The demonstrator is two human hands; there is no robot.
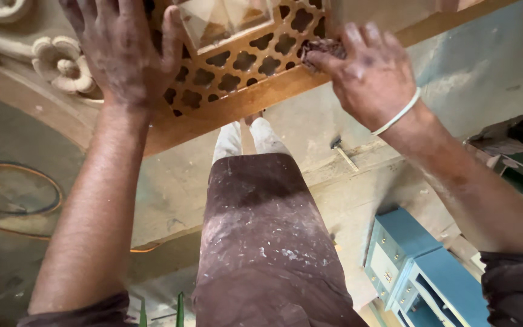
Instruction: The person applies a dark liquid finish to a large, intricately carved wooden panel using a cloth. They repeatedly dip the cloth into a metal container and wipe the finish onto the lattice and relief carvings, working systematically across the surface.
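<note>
The orange-brown wooden panel (237, 66) has a clover-shaped cutout pattern, the carved flower (63, 63) is pale beige, the small cabinet (422, 269) is blue, and the apron (267, 242) is dust-speckled dark brown.

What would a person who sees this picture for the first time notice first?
At the top, a carved wooden lattice panel fills the view. The left hand lies flat on it, while the right hand presses a dark scrap of sandpaper against its edge. A small blue cabinet stands at the lower right.

Below me lies a small hammer (344, 152) on the dusty concrete floor (310, 127) — coiled orange cable (7, 200) off to one side, a blue-painted wooden drawer cabinet (419, 266) opposite.
</note>
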